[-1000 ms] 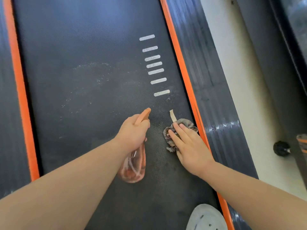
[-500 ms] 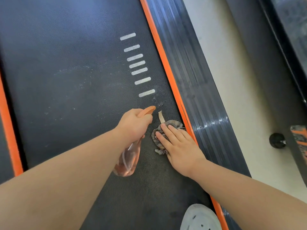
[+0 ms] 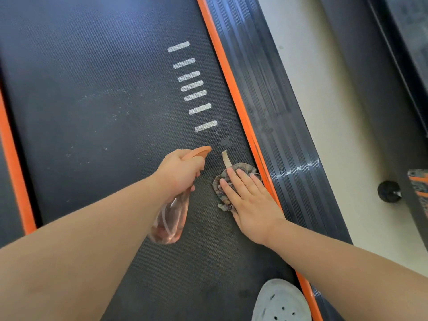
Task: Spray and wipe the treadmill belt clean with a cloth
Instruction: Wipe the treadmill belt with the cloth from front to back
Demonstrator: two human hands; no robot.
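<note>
The dark treadmill belt (image 3: pixel 97 117) fills the view, with pale dusty specks across its middle and damp spots (image 3: pixel 225 142) near the right edge. My left hand (image 3: pixel 178 173) grips a clear spray bottle (image 3: pixel 170 223) with an orange head (image 3: pixel 200 151), nozzle pointing forward over the belt. My right hand (image 3: pixel 249 200) presses flat, fingers straight, on a crumpled grey patterned cloth (image 3: pixel 222 181) lying on the belt beside the right orange strip. A pale tag (image 3: pixel 226 159) sticks out of the cloth.
Orange strips (image 3: pixel 234 89) border the belt, with a ribbed black side rail (image 3: pixel 278 117) to the right. A row of white dashes (image 3: pixel 192 86) marks the belt. My grey shoe (image 3: pixel 280 302) stands on the belt at the bottom. Pale floor (image 3: pixel 324 112) and a black foot (image 3: pixel 389 191) lie right.
Damp spots have appeared on the belt ahead of the nozzle since the first frame. Both hands stay close together near the right strip while the view shifts.
</note>
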